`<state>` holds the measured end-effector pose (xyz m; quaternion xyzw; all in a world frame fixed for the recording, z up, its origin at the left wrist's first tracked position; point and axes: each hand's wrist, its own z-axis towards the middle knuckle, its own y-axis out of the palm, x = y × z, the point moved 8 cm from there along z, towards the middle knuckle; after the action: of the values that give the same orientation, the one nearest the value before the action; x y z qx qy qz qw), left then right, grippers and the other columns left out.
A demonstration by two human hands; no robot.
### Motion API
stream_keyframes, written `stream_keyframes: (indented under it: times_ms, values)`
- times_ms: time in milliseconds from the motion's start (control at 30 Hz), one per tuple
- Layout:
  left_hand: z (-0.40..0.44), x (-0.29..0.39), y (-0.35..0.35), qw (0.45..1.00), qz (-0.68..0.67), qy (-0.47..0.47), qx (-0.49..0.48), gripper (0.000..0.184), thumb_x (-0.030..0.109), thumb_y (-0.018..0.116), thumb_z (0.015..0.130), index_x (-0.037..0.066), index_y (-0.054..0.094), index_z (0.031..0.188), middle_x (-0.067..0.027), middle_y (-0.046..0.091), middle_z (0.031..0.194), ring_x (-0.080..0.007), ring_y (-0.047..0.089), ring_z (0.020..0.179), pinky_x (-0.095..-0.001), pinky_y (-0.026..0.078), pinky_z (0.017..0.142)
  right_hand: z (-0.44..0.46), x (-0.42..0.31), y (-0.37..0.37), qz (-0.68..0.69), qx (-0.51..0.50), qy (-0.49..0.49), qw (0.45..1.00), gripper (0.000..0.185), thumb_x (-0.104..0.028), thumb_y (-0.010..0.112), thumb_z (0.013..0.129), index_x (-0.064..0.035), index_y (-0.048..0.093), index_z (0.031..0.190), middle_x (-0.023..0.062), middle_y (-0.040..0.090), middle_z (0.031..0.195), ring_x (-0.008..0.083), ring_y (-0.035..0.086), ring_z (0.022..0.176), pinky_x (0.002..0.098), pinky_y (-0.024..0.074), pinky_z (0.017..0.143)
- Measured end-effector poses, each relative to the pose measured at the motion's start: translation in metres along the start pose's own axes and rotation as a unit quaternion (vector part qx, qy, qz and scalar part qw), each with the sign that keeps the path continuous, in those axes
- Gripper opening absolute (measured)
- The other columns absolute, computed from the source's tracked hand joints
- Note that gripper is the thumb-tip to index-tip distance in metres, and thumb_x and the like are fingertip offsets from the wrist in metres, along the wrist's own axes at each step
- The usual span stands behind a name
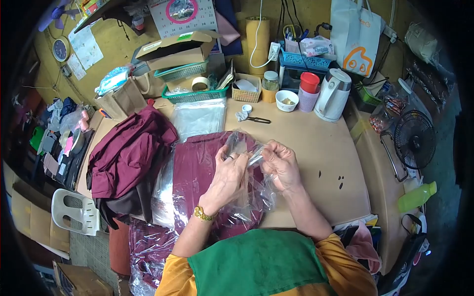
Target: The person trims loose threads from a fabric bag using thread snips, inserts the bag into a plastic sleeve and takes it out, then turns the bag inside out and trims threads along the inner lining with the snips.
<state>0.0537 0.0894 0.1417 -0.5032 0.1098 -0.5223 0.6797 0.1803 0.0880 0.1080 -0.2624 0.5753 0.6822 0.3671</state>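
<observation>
Both my hands are closed on a clear plastic bag [261, 190], which is crumpled between them. My left hand [228, 176], with a gold watch [203, 213] at its wrist, grips the bag over the middle of the table. Just to its right, my right hand [280, 164] pinches the bag between bent fingers. Under the hands lies a folded maroon garment [195, 165], partly covered by shiny plastic. A heap of maroon garments [128, 153] sits to the left. Behind the folded one is a stack of flat clear bags [200, 118].
Thread snips [259, 120] lie behind my hands. At the back stand a white kettle [333, 96], a red-lidded cup [309, 86], a white bowl [287, 100] and a green basket [195, 95]. Wrapped maroon garments [150, 249] hang at the front left; a black fan [414, 139] is at right.
</observation>
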Motion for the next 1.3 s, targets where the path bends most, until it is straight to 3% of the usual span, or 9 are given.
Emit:
stream_keyframes:
  times_ms: [200, 300, 467, 600, 767, 900, 967, 1067, 1300]
  values:
    - [-0.001, 0.008, -0.008, 0.997, -0.055, -0.021, 0.057, 0.031, -0.008, 0.053, 0.075, 0.005, 0.053, 0.104, -0.0096, 0.055, 0.083, -0.0311, 0.056, 0.094, -0.0589, 0.02, 0.112, -0.002, 0.006, -0.003, 0.072, 0.0, 0.057, 0.996, 0.009, -0.01, 0.066, 0.092, -0.0049, 0.062, 0.086, -0.0044, 0.052, 0.069, 0.0014, 0.035, 0.05, 0.0176, 0.027, 0.043]
    - [0.003, 0.012, -0.018, 0.994, -0.093, -0.057, 0.006, 0.027, -0.008, 0.05, 0.076, 0.006, 0.053, 0.1, -0.0095, 0.055, 0.082, -0.0312, 0.057, 0.093, -0.0587, 0.02, 0.112, -0.004, -0.008, 0.01, -0.134, -0.025, -0.034, 0.99, 0.008, -0.011, 0.066, 0.092, -0.0044, 0.064, 0.087, -0.0039, 0.056, 0.071, 0.0009, 0.035, 0.049, 0.0197, 0.0259, 0.043]
    - [0.0, 0.011, -0.013, 0.998, -0.029, -0.049, -0.03, 0.022, -0.009, 0.048, 0.08, 0.005, 0.054, 0.096, -0.0093, 0.056, 0.081, -0.0311, 0.058, 0.092, -0.0579, 0.021, 0.111, -0.002, 0.0, -0.014, 0.136, 0.004, 0.027, 0.99, 0.012, -0.016, 0.063, 0.095, -0.0055, 0.063, 0.089, -0.0052, 0.052, 0.067, 0.0014, 0.032, 0.049, 0.0203, 0.0272, 0.044]
    - [-0.015, -0.021, -0.008, 0.987, -0.105, -0.123, 0.023, 0.015, -0.007, 0.047, 0.083, 0.004, 0.054, 0.09, -0.0113, 0.055, 0.08, -0.031, 0.057, 0.088, -0.0542, 0.029, 0.104, -0.001, -0.037, -0.026, 0.137, -0.003, -0.027, 0.99, 0.008, -0.013, 0.061, 0.095, -0.0071, 0.062, 0.091, -0.0063, 0.048, 0.067, 0.0016, 0.033, 0.05, 0.0201, 0.0278, 0.046]
    - [-0.009, -0.012, -0.007, 0.981, -0.122, -0.152, 0.023, 0.006, 0.008, 0.051, 0.09, 0.004, 0.054, 0.088, -0.0137, 0.056, 0.071, -0.0323, 0.058, 0.08, -0.0451, 0.035, 0.081, -0.032, -0.033, 0.026, -0.117, -0.073, -0.004, 0.99, 0.015, -0.005, 0.048, 0.098, -0.0036, 0.062, 0.105, -0.0009, 0.052, 0.081, 0.0022, 0.039, 0.059, 0.0189, 0.0343, 0.052]
    - [-0.006, -0.004, 0.002, 0.988, -0.077, -0.131, 0.025, 0.016, 0.014, 0.052, 0.095, 0.002, 0.059, 0.087, -0.015, 0.058, 0.076, -0.0325, 0.055, 0.081, -0.0436, 0.033, 0.081, -0.04, -0.03, 0.062, -0.238, -0.123, -0.091, 0.959, 0.022, -0.004, 0.05, 0.096, 0.0035, 0.06, 0.114, 0.0032, 0.058, 0.083, 0.011, 0.056, 0.068, 0.0226, 0.045, 0.059]
    - [-0.008, 0.004, 0.005, 0.993, -0.048, -0.104, 0.042, 0.015, 0.013, 0.052, 0.094, 0.001, 0.059, 0.088, -0.0158, 0.058, 0.076, -0.0323, 0.056, 0.082, -0.0447, 0.034, 0.08, -0.047, -0.04, 0.079, -0.488, -0.103, -0.361, 0.788, 0.031, -0.001, 0.048, 0.093, 0.0045, 0.058, 0.122, 0.0144, 0.066, 0.106, 0.0255, 0.068, 0.09, 0.0331, 0.0551, 0.075]
    - [-0.01, 0.009, 0.001, 0.994, -0.023, -0.083, 0.063, 0.012, 0.009, 0.058, 0.087, 0.001, 0.057, 0.097, -0.0155, 0.058, 0.078, -0.0315, 0.058, 0.082, -0.0482, 0.036, 0.085, -0.038, -0.026, 0.066, -0.575, -0.079, -0.351, 0.735, 0.043, 0.005, 0.051, 0.085, 0.0003, 0.054, 0.127, 0.0228, 0.06, 0.122, 0.0376, 0.066, 0.098, 0.0407, 0.0549, 0.083]
    - [-0.027, 0.011, -0.004, 0.995, 0.013, -0.057, 0.078, 0.028, 0.006, 0.067, 0.08, 0.007, 0.051, 0.103, -0.0084, 0.054, 0.087, -0.0281, 0.056, 0.088, -0.0554, 0.029, 0.104, -0.009, -0.017, 0.014, -0.655, 0.014, -0.218, 0.724, 0.04, 0.006, 0.048, 0.083, -0.0055, 0.058, 0.12, 0.0178, 0.069, 0.097, 0.034, 0.069, 0.086, 0.0448, 0.055, 0.068]
